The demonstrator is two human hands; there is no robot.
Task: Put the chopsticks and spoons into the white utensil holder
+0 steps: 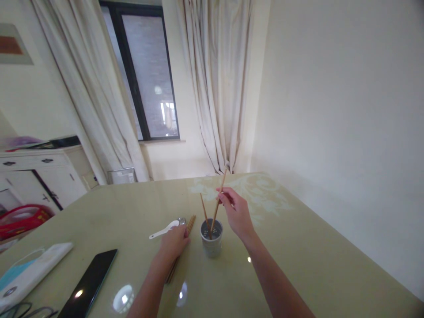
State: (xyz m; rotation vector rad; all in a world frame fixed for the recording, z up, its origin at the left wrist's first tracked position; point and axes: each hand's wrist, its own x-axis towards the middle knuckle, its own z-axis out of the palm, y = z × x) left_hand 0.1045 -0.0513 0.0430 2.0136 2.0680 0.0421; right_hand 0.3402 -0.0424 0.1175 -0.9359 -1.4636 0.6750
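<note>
resting across a bundle of wooden chopsticks (172, 272) on the table (298, 260), our left hand (174, 241) is the nearer of the two to it; we cannot tell whether its fingers are closed. the bundle's long axis runs away from us, slanting rightward, just left of the grey cup (212, 250). inside that cup stands a lone chopstick (204, 210), leaning left. farther off, above the cup and to its right, our right hand (236, 211) pinches another chopstick (215, 215) between its fingers, its lower end in the cup, its top tilted right.
</note>
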